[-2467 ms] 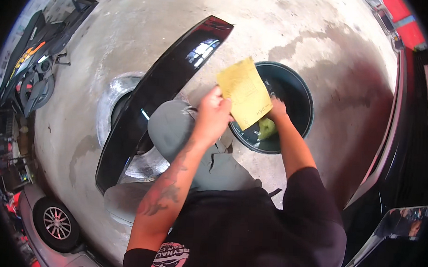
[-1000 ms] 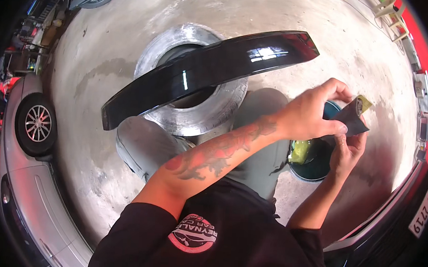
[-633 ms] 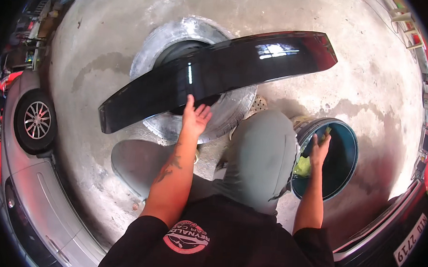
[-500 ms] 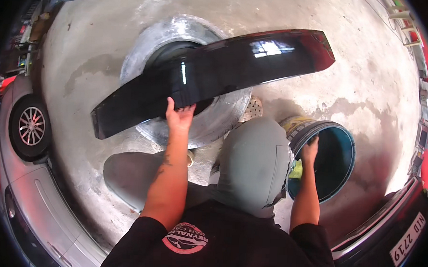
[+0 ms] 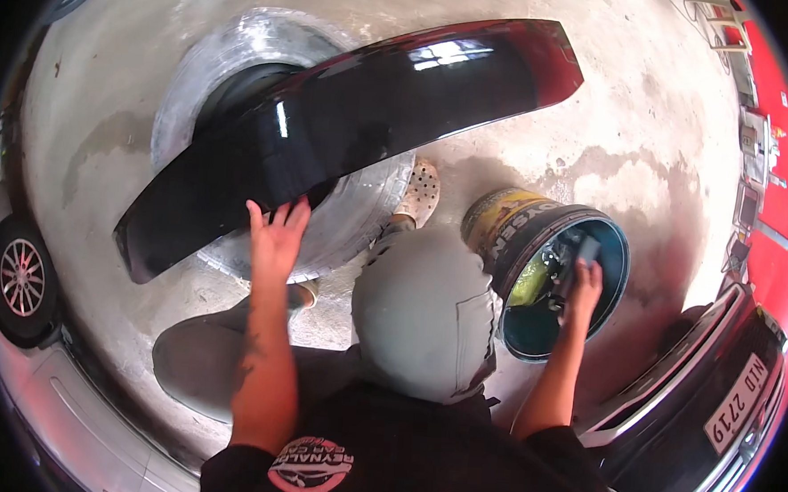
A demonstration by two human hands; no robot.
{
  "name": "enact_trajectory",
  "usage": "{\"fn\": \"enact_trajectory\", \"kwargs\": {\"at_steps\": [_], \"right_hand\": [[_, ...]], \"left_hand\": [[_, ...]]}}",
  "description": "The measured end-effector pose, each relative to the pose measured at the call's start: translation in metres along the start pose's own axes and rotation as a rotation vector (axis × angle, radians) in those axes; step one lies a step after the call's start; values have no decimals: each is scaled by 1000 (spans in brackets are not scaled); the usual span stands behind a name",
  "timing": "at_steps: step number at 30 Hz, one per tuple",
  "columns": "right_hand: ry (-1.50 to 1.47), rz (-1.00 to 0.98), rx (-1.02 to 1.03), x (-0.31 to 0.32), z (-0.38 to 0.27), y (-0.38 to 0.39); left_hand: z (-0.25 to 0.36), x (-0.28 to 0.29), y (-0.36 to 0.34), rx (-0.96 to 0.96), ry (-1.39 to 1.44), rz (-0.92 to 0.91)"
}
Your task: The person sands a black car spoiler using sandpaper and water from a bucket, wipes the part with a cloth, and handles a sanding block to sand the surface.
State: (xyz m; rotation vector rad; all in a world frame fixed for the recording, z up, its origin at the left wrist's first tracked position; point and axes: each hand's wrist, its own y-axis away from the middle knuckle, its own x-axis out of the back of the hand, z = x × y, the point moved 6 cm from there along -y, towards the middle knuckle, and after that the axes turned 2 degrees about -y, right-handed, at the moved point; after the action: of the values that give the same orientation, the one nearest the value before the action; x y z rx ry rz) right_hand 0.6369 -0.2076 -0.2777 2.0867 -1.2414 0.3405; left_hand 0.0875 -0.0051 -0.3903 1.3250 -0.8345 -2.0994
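A long, glossy black curved panel, like a car spoiler [image 5: 356, 110], lies across a grey tyre [image 5: 183, 101] on the floor in front of me. My left hand [image 5: 277, 238] is at the panel's near edge, palm up, with thumb and fingers spread; whether it bears any weight cannot be seen. Off to the right a dark bucket [image 5: 516, 252] leans toward me, its inside blue-green. Over its mouth, my right hand [image 5: 585, 290] grips a small dark grey block [image 5: 588, 249]. Something yellow-green [image 5: 529, 280] and wet-looking shows inside the bucket.
A silver car with its wheel [image 5: 23, 278] stands along the left. At the lower right is a dark car's bumper [image 5: 670, 421]. My knee [image 5: 422, 310] sits between the tyre and the bucket. Beyond, a pale stool [image 5: 722, 27] stands near a red wall [image 5: 772, 168].
My right hand has risen from inside the bucket, and the grey block now shows in it. The bucket's contents have come into view. My left hand stays by the panel's edge as the view shifts.
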Motion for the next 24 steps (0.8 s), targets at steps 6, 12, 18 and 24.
{"fn": "enact_trajectory", "kwargs": {"at_steps": [6,12,18,24], "right_hand": [[68,135,484,-42,-172,43],[546,-242,1021,-261,-212,66],[761,-146,1160,-323,-187,54],[753,-147,1166,-322,-180,54]], "left_hand": [[77,-54,35,-43,-1842,-227],[101,-103,7,-443,-2328,-97],[97,-82,-22,-262,-2423,-9],[96,-79,-23,-290,-2431,-35]]}}
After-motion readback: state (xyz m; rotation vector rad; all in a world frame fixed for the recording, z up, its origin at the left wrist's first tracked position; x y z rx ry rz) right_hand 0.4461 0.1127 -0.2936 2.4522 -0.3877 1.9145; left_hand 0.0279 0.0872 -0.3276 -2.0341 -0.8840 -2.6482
